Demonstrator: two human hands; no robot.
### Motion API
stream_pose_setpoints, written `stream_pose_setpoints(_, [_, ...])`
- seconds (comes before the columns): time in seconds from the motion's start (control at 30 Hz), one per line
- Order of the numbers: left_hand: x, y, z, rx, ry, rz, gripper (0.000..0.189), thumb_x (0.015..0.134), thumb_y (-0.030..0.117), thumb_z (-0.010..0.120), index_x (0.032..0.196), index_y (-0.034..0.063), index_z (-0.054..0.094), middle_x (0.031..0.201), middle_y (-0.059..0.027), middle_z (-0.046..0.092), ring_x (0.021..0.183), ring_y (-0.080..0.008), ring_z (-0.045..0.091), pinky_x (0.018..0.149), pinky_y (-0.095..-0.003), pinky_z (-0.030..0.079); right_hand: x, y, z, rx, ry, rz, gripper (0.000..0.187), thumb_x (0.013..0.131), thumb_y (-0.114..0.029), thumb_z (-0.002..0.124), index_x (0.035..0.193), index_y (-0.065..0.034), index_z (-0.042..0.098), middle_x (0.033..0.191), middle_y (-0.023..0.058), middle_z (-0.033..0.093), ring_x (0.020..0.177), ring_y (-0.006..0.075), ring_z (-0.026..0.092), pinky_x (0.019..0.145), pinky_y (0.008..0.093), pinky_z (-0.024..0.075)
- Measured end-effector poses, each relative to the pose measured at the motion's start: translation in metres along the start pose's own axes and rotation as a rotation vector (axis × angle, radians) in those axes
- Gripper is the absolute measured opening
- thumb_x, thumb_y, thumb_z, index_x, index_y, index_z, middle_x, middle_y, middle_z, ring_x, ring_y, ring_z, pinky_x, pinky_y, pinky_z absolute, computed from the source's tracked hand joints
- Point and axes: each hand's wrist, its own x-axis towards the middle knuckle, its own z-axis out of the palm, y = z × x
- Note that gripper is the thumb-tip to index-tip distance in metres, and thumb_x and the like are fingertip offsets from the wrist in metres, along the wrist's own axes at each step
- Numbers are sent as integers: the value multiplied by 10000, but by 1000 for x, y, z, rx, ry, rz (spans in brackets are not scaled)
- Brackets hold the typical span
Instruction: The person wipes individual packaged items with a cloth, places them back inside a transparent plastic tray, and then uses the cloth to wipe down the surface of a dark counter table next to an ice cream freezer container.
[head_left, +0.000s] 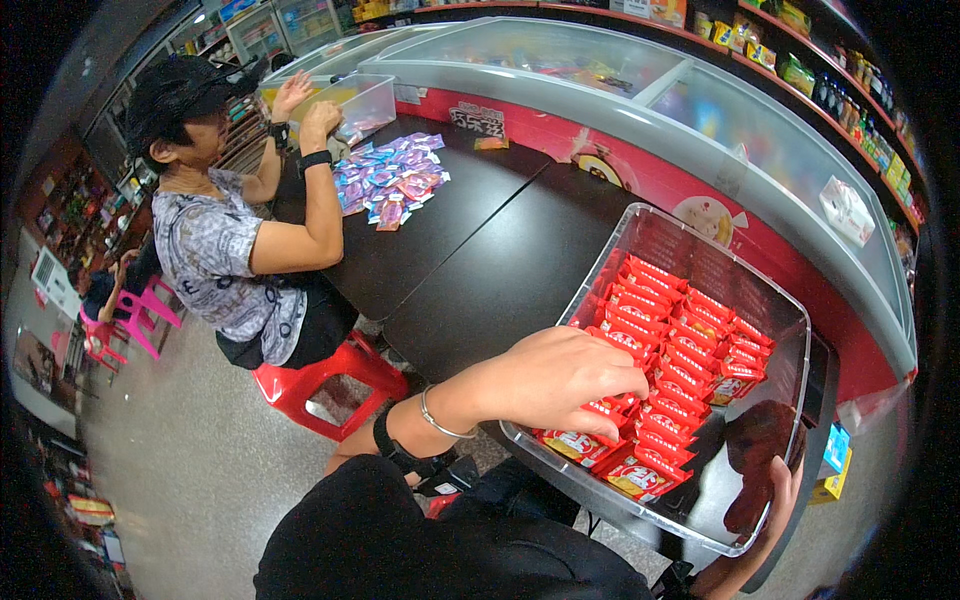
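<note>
A clear plastic bin (808, 352) is in front of me at the table's near right corner. Red snack packets (679, 360) stand in it in three rows, the right row shorter than the others. My left hand (574, 379) reaches over the bin's left wall, fingers curled down onto the packets of the left row. Whether it grips one is hidden. Against the outside of the bin's right wall, my right hand (784, 491) holds the bin near its front right corner. Bare floor of the bin shows beside the packets on that side.
A dark table (480, 277) runs to the left, with a pile of purple and blue packets (390, 180). A person (225, 217) sits there on a red stool (337, 390), hands by another clear bin (375, 97). A chest freezer (652, 97) borders the table's far side.
</note>
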Motion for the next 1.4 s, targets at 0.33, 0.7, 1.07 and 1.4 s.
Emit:
stream_pose_setpoints(0.33, [1, 4, -1, 19, -20, -14, 469, 843, 362, 824, 1201, 97, 679, 1086, -96, 713, 1035, -326, 708, 841, -447, 561, 1, 1, -2, -21, -32, -15, 706, 942, -273, 677, 1554, 11, 470, 1411, 166, 618, 1244, 275, 630, 1062, 390, 505])
stream_pose_setpoints(0.7, [-1, 6, 0, 12, 23, 8, 444, 865, 367, 811, 1191, 93, 684, 1085, -102, 723, 1029, -323, 707, 833, -437, 559, 2, 2, -4, -69, -77, -40, 733, 938, -293, 695, 1562, 15, 462, 1465, 180, 594, 1318, 297, 607, 1128, 418, 469])
stream_pose_setpoints(1.07, [-3, 6, 10, 129, 28, 68, 438, 796, 337, 850, 1116, 84, 689, 955, -93, 744, 950, -324, 724, 821, -446, 552, 7, 15, -17, -33, -31, -4, 726, 937, -277, 701, 1559, 14, 468, 1468, 165, 582, 1324, 286, 577, 1130, 406, 451])
stream_pose_setpoints(1.4, [3, -6, 15, 331, -476, -37, 379, 728, 266, 858, 970, 84, 630, 911, -68, 709, 940, -306, 718, 828, -437, 552, 7, 17, -10, -22, -2, -9, 697, 954, -260, 694, 1562, -2, 472, 1451, 152, 590, 1286, 264, 590, 1103, 389, 460])
